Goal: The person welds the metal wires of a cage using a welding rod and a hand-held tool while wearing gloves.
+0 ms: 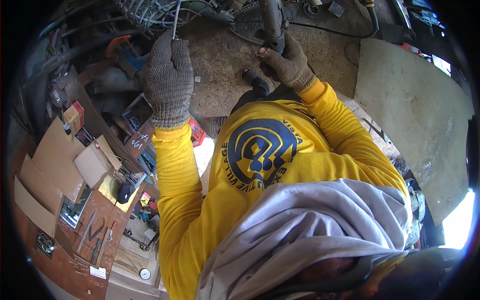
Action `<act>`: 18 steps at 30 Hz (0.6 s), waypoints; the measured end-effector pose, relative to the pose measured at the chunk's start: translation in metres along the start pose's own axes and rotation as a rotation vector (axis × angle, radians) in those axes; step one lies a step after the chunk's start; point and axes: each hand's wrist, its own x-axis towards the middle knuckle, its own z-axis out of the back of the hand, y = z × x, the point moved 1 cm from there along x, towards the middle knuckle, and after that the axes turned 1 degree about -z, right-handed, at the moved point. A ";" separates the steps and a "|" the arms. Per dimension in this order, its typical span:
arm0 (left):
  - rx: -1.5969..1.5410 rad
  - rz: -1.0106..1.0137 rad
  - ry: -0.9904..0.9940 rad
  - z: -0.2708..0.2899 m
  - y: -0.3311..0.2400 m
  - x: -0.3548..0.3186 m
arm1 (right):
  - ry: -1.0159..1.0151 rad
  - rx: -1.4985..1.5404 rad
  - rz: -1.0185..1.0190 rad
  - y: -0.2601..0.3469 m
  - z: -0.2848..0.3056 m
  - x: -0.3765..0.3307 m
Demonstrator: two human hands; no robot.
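Both hands wear grey-brown knitted gloves and reach toward the top of the head view. My left hand is closed, with a thin pale rod rising from between the thumb and fingers. My right hand is wrapped round the lower end of a dark metal pipe. A bare fingertip pokes through that glove. The pipe's upper end runs out of the picture. Close beyond my left hand lies a bundle of coiled grey cable or wire.
At the left, a brown workbench carries cardboard, hand tools and small boxes. A large flat metal sheet leans at the right. A black hose crosses the stained floor. A round dial gauge sits lower left.
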 end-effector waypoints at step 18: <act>-0.137 0.125 0.087 0.002 -0.001 -0.001 | -0.007 -0.115 0.031 -0.004 -0.001 0.007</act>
